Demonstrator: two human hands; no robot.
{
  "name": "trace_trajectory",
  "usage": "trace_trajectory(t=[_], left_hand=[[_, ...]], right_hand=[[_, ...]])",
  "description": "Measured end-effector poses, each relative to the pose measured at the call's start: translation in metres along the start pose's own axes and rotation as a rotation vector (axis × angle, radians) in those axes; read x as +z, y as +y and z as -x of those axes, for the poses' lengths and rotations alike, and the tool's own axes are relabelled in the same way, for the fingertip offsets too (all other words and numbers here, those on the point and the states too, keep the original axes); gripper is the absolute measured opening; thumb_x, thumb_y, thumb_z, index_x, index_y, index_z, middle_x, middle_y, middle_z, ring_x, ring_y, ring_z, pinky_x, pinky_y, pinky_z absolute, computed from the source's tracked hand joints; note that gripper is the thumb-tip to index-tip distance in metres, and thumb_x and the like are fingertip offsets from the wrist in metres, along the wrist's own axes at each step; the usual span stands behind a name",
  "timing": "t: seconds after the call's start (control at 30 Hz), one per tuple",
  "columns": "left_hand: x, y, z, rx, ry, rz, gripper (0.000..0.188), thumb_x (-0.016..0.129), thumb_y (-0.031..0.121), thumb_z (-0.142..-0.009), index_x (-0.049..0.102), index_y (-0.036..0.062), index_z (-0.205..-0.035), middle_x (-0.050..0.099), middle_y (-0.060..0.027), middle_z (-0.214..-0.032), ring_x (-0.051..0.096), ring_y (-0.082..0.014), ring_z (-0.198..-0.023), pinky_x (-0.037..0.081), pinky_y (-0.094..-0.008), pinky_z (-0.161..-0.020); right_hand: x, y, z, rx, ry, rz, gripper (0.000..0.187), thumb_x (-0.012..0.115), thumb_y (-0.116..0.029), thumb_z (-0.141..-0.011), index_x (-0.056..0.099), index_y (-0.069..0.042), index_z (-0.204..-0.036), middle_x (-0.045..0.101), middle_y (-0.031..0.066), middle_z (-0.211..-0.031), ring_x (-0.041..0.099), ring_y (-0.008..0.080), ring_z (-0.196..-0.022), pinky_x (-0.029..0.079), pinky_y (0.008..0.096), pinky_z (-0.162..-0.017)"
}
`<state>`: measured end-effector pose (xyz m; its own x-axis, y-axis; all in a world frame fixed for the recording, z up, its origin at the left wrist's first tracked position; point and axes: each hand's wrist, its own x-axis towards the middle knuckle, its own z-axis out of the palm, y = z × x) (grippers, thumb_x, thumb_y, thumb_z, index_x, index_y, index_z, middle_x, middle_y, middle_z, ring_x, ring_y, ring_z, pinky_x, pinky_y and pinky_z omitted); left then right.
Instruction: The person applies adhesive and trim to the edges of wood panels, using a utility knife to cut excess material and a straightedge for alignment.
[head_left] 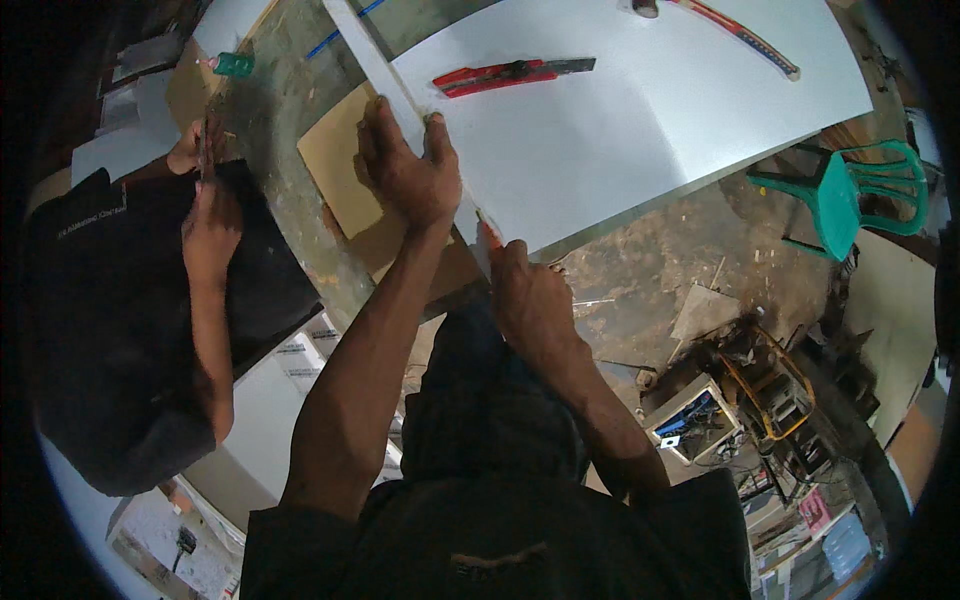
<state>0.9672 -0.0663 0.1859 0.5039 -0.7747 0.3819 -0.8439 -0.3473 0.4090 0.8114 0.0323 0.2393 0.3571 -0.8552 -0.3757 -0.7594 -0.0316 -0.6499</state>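
Note:
A long white strip lies along the left edge of a large white sheet on the table. My left hand straddles the strip, fingers on its left side and thumb on its right, pressing it down. Close to the sheet's near corner, my right hand is closed around a slim orange-red tool with a pale tip; most of it is hidden in my fist, so its kind is unclear. A red utility knife rests on the sheet beyond my hands.
Brown board lies under the strip's left side. At left, a person in black holds a thin object. A red-and-blue handled tool lies on the sheet's far right. A green chair and a bin of tools stand right.

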Motion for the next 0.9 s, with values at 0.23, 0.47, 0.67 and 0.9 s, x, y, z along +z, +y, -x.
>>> trace_trajectory(t=[0.23,0.47,0.67,0.9], left_hand=[[0.000,-0.007,0.001,0.016,0.018,-0.017,0.060,0.061,0.034,-0.091,0.044,0.0031,-0.140,0.049,-0.0190,-0.142,0.042,-0.0397,-0.133,0.029,-0.0579,-0.105],[0.004,-0.002,0.002,-0.017,-0.019,-0.016,0.063,0.059,0.037,-0.093,0.042,0.0039,-0.143,0.047,-0.0187,-0.144,0.038,-0.0384,-0.137,0.024,-0.0551,-0.111],[-0.002,-0.003,0.000,-0.066,-0.064,0.016,0.062,0.058,0.037,-0.093,0.042,0.0039,-0.143,0.047,-0.0180,-0.145,0.039,-0.0376,-0.136,0.025,-0.0524,-0.112],[0.001,-0.003,-0.002,-0.005,0.011,-0.019,0.058,0.060,0.032,-0.091,0.045,0.0036,-0.140,0.048,-0.0179,-0.143,0.041,-0.0386,-0.134,0.027,-0.0569,-0.108]], right_hand=[[-0.018,-0.015,-0.008,0.072,-0.081,-0.011,0.022,0.048,-0.020,-0.100,0.045,0.000,-0.093,0.060,0.0277,-0.064,0.063,0.0487,-0.063,0.051,0.0564,-0.055],[-0.021,-0.001,0.025,0.033,-0.091,0.042,0.021,0.045,-0.019,-0.100,0.047,0.001,-0.097,0.062,0.0254,-0.066,0.064,0.0484,-0.066,0.053,0.0560,-0.060],[-0.074,0.008,0.067,0.211,-0.136,-0.037,0.023,0.041,-0.020,-0.102,0.050,0.001,-0.098,0.060,0.0267,-0.068,0.063,0.0487,-0.070,0.050,0.0556,-0.059],[-0.013,-0.004,0.009,-0.020,0.117,-0.170,0.018,0.053,-0.015,-0.095,0.049,0.002,-0.092,0.060,0.0257,-0.066,0.062,0.0460,-0.060,0.049,0.0530,-0.053]])
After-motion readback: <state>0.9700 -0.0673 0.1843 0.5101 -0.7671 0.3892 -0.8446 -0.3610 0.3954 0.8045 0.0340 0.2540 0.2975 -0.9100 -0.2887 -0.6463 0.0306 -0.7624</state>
